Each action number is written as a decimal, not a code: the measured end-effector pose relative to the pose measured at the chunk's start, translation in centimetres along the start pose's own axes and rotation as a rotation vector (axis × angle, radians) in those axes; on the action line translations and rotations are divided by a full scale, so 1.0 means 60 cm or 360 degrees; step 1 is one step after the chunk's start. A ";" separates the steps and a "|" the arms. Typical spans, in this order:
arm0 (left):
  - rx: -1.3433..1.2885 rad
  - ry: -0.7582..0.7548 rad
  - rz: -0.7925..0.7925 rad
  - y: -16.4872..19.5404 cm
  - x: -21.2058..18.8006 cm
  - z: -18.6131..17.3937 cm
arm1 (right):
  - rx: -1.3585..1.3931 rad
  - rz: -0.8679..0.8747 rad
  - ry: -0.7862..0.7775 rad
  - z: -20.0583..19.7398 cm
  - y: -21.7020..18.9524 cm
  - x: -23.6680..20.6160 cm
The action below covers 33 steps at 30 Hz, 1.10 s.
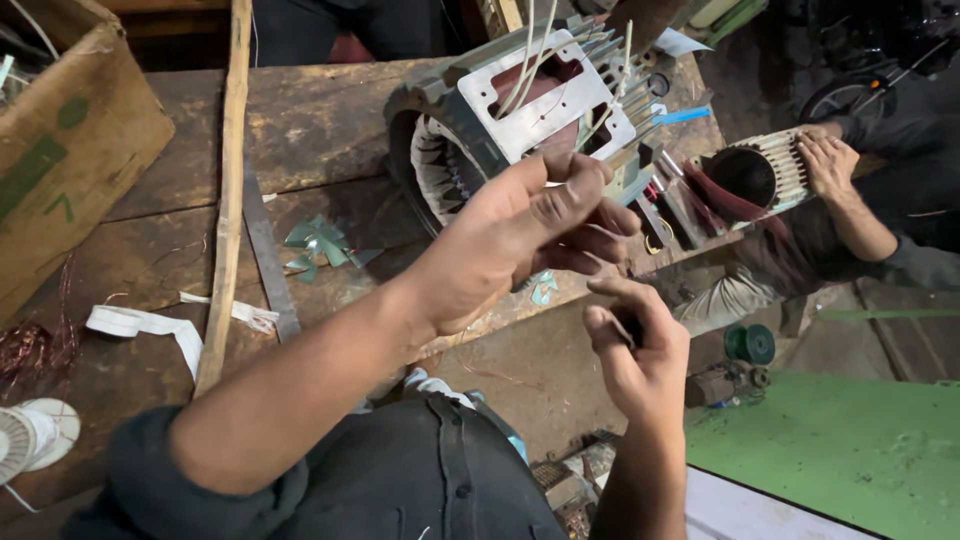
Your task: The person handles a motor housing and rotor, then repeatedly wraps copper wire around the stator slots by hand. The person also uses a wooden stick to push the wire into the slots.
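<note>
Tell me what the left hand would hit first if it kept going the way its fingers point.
Probably the motor stator housing: the left hand points up-right, pinching thin white wires that run from it. Depth is unclear, so contact is a guess.

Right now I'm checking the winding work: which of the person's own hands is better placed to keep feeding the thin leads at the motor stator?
Probably the left hand: it is raised beside the motor stator and pinches the thin leads. The right hand is lower, off the bench.

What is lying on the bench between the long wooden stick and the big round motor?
In the head view, a flat metal strip and green paper scraps lie between the wooden stick and motor housing.
</note>
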<state>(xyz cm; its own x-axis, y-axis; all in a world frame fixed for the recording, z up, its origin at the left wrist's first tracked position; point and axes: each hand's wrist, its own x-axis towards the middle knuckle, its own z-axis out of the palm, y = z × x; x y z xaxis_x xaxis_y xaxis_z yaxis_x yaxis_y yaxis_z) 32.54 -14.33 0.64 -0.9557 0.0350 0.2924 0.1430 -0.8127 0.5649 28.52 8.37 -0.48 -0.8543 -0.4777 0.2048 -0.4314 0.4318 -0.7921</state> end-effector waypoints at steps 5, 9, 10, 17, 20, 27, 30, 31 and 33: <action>-0.0004 0.0208 -0.0186 -0.012 -0.001 -0.015 | 0.0187 -0.0061 -0.0161 0.015 -0.012 -0.041; 0.1018 0.0437 -0.0225 0.002 -0.036 -0.029 | 0.0125 -0.0333 -0.0679 0.047 -0.014 -0.054; 0.1427 0.0521 -0.0223 0.009 -0.052 -0.035 | -0.0022 -0.0566 -0.0809 0.056 -0.014 -0.053; 0.1917 0.0719 0.0033 0.029 -0.162 -0.098 | -0.0142 -0.0106 -0.0244 0.078 -0.034 -0.049; 0.1971 0.0820 -0.0035 0.018 -0.182 -0.105 | -0.0110 -0.0193 -0.0080 0.072 -0.058 -0.054; 0.2159 0.0701 0.0285 0.004 -0.188 -0.097 | 0.0108 0.0089 -0.0382 0.146 -0.070 -0.018; 0.2221 0.0573 0.0377 0.007 -0.192 -0.103 | 0.0150 0.0175 -0.0305 0.179 -0.039 0.009; 0.2216 0.0534 0.0399 0.007 -0.193 -0.106 | 0.0153 0.0196 -0.0237 0.184 -0.029 0.013; 0.2085 0.0481 0.0266 0.005 -0.194 -0.110 | 0.0298 0.0229 -0.0262 0.181 -0.012 0.012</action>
<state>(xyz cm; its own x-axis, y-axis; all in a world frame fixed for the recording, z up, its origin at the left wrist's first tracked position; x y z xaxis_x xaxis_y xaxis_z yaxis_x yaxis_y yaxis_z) 42.00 -18.81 -7.65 -0.8974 -0.2745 0.3453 0.2381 0.3575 0.9031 31.37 -0.63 -6.01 -0.8377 -0.5462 -0.0011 -0.2352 0.3627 -0.9017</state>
